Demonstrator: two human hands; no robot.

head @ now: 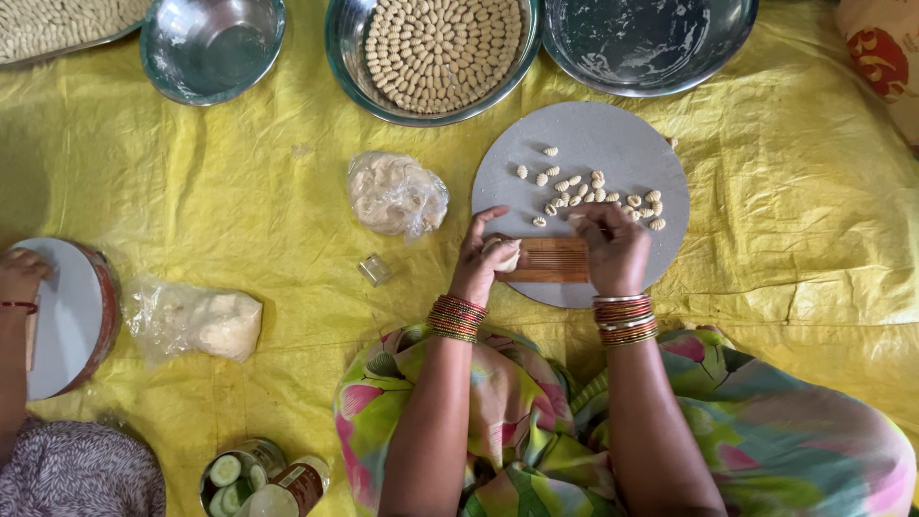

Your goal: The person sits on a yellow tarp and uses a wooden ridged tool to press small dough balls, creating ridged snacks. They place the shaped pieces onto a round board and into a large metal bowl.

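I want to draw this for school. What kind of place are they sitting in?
Probably a home floor set up for making snacks by hand. A yellow sheet covers the ground, a steel bowl holds neat rows of shaped dough pieces, and both hands work at a ridged wooden board.

Crinkled yellow sheet (239,191) under daylight

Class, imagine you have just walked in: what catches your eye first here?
The steel bowl at top centre, packed with neat rings of small ridged dough shells. Below it, both bangled hands, left hand and right hand, meet over a ridged wooden board on a round grey board on the yellow sheet.
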